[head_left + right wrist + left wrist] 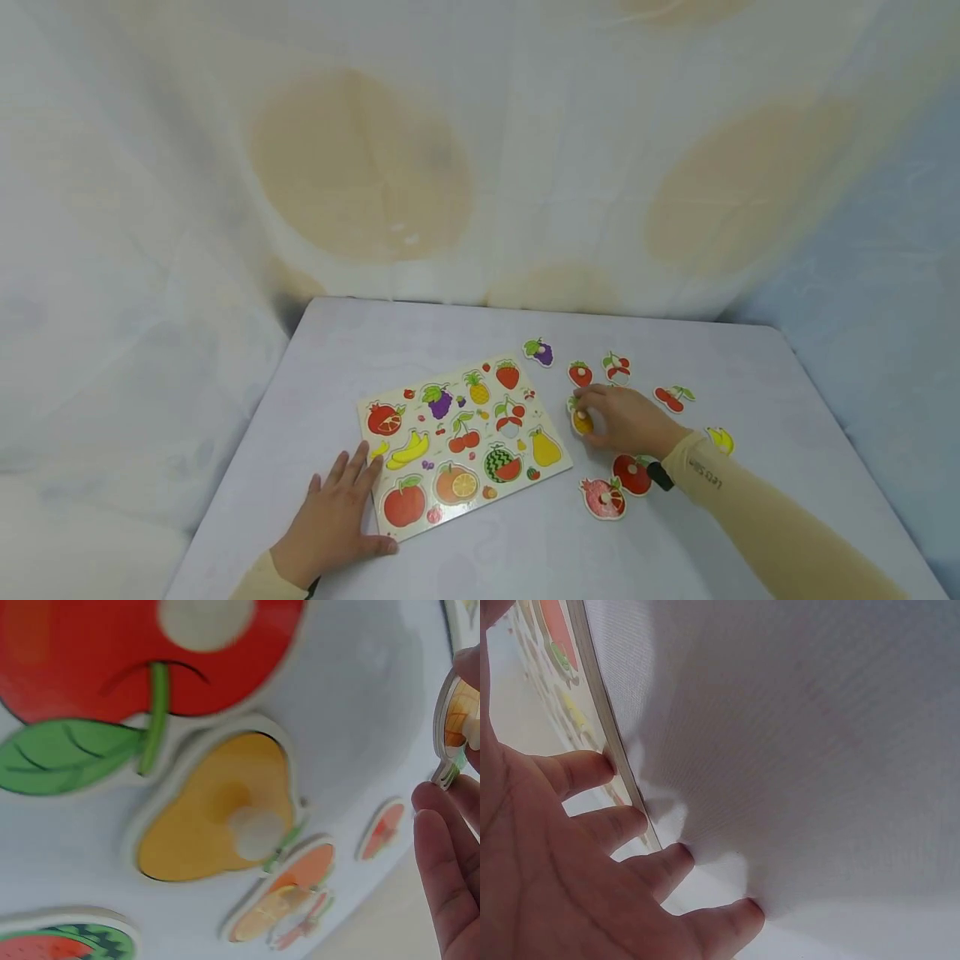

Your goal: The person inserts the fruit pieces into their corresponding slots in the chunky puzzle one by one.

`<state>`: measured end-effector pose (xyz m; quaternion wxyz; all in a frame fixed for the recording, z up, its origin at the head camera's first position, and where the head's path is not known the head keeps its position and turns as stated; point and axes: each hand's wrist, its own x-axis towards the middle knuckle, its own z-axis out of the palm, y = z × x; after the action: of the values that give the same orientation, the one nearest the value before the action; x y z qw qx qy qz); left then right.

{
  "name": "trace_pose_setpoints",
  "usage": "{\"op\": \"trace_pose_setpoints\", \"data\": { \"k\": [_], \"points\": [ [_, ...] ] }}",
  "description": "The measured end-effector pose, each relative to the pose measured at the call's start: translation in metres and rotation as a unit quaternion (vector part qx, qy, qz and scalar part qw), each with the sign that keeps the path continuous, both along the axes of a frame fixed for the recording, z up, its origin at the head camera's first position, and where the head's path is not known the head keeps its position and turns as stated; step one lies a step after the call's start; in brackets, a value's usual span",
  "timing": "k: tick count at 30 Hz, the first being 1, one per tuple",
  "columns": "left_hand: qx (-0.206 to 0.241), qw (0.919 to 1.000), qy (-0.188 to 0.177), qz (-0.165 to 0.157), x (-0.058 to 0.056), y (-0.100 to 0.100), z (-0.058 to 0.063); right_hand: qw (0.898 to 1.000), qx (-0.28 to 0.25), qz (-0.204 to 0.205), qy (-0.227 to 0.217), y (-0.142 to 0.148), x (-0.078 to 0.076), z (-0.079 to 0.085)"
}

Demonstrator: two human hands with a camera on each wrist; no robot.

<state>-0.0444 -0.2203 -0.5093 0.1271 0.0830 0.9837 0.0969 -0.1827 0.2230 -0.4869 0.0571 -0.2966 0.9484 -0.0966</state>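
Observation:
A fruit puzzle board (442, 446) lies at an angle on the table, its recesses printed with fruit pictures. My left hand (337, 504) rests flat at the board's left edge with fingers spread. In the left wrist view, some fingertips (634, 820) touch the board's edge (604, 712) and others press on the tabletop. Right of the board, my right hand (628, 419) pinches a pineapple puzzle piece (581, 419) between thumb and fingers. That piece (454, 724) is tilted up on its edge in the right wrist view, with a white knob on its face.
Behind my right hand lie a grape piece (539, 352), a strawberry piece (580, 373) and cherry pieces (669, 399). Nearer are a pomegranate piece (602, 498) and an apple piece (632, 475). Banana (720, 440), pear (217, 810), orange (281, 889) and watermelon (67, 937) pieces lie around the forearm.

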Motion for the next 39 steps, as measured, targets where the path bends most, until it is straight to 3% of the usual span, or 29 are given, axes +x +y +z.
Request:
{"op": "trace_pose_setpoints", "data": {
  "k": [10, 20, 25, 32, 39],
  "points": [
    [-0.004, 0.9999, 0.012, -0.001, 0.002, -0.001, 0.000, 0.999, -0.020, 0.046, -0.002, -0.023, -0.016, 0.019],
    [-0.006, 0.9999, 0.014, 0.000, 0.001, -0.003, -0.001, 0.996, 0.019, 0.092, -0.011, -0.085, -0.044, 0.027],
    [-0.003, 0.9999, 0.013, -0.002, 0.001, 0.001, 0.000, 0.993, 0.010, 0.114, -0.029, -0.113, -0.054, 0.024],
    [0.002, 0.9999, 0.014, 0.003, 0.002, 0.002, 0.001, 0.989, 0.050, 0.137, -0.018, -0.144, -0.070, 0.010],
    [0.006, 0.9999, 0.011, 0.002, 0.006, 0.006, 0.002, 0.990, 0.055, 0.125, -0.025, -0.145, -0.069, 0.000]
  ]
}}
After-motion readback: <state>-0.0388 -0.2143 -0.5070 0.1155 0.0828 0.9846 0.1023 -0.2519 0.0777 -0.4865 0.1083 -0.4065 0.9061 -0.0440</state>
